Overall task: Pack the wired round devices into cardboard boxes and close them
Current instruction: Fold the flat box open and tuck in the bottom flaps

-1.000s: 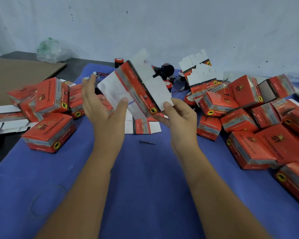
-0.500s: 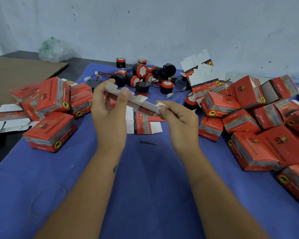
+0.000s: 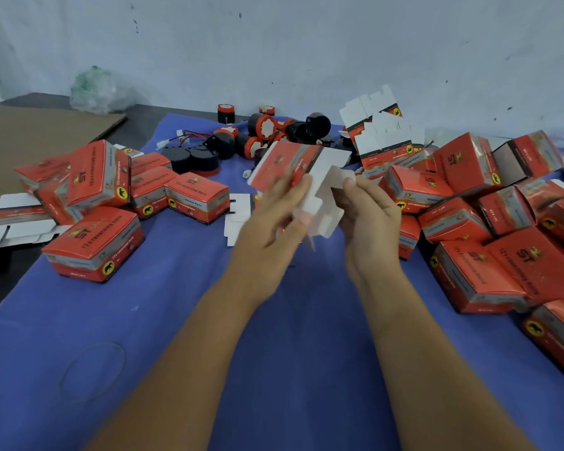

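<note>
Above the middle of the blue cloth, both hands hold an unfolded red and white cardboard box. My left hand grips its red side from below, blurred by motion. My right hand pinches a white flap on its right end. A heap of round black and red wired devices lies at the back centre of the cloth. Flat box blanks stand at the back right, and one more blank lies under my left hand.
Closed red boxes are stacked on the left and many more are piled on the right. A brown cardboard sheet and a plastic bag lie at the far left. A rubber band rests on the blue cloth.
The box blank has been turned and lowered from upright, then tilted again, its red face now up. My left hand has shifted right under it and my right hand took a white flap.
</note>
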`<move>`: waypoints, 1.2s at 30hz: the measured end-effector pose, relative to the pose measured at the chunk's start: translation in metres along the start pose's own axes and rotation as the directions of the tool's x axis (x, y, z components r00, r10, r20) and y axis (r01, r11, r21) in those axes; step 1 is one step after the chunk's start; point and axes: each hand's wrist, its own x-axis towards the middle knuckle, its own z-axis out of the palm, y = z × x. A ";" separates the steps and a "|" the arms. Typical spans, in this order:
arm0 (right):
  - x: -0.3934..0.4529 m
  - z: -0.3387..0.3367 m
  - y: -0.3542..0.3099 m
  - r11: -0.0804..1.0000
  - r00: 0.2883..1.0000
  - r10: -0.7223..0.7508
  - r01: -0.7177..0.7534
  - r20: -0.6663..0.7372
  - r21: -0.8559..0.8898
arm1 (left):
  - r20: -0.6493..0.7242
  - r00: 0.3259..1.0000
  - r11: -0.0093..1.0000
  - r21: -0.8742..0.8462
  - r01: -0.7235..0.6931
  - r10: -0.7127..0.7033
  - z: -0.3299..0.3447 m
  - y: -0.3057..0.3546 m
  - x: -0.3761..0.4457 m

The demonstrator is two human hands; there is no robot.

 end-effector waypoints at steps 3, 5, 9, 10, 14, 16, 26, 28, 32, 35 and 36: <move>-0.002 0.005 0.003 0.983 0.991 -0.088 0.102 0.098 -0.154 | -0.011 0.997 0.997 -0.021 0.070 -0.071 0.003 -0.005 0.001; -0.004 0.006 0.003 0.913 0.967 -0.187 0.236 0.172 -0.332 | -0.113 0.988 0.993 -0.072 0.095 -0.103 -0.004 -0.006 0.005; -0.011 0.010 0.006 0.766 0.909 -0.248 0.396 0.337 -0.506 | -0.132 0.985 0.975 -0.206 0.078 -0.107 -0.016 -0.010 0.006; -0.013 0.011 0.008 0.723 0.886 -0.261 0.442 0.384 -0.530 | -0.082 0.988 0.975 -0.192 0.112 -0.129 -0.017 -0.013 0.006; -0.019 0.019 0.016 0.556 0.793 -0.200 0.575 0.575 -0.600 | -0.015 0.968 0.967 -0.059 0.250 -0.251 -0.018 -0.020 0.007; -0.020 0.021 0.017 0.582 0.784 -0.186 0.574 0.592 -0.576 | -0.081 0.960 0.961 -0.091 0.262 -0.269 -0.018 -0.018 0.007; -0.010 0.006 0.023 0.471 0.756 -0.001 0.578 0.655 -0.667 | -0.274 0.895 0.915 -0.303 0.266 -0.351 -0.024 -0.014 0.013; -0.010 0.006 0.026 0.488 0.768 -0.027 0.569 0.640 -0.662 | -0.239 0.871 0.852 -0.427 0.302 -0.429 -0.025 -0.012 0.014; -0.016 0.010 0.023 0.691 0.874 -0.190 0.443 0.447 -0.571 | -0.127 0.865 0.793 -0.481 0.374 -0.485 -0.035 -0.011 0.014; -0.015 0.007 0.018 0.748 0.906 -0.233 0.399 0.353 -0.531 | -0.011 0.924 0.881 -0.306 0.360 -0.382 -0.039 -0.010 0.009; -0.015 0.006 0.015 0.783 0.920 -0.232 0.369 0.315 -0.501 | 0.000 0.941 0.916 -0.229 0.329 -0.338 -0.038 -0.010 0.008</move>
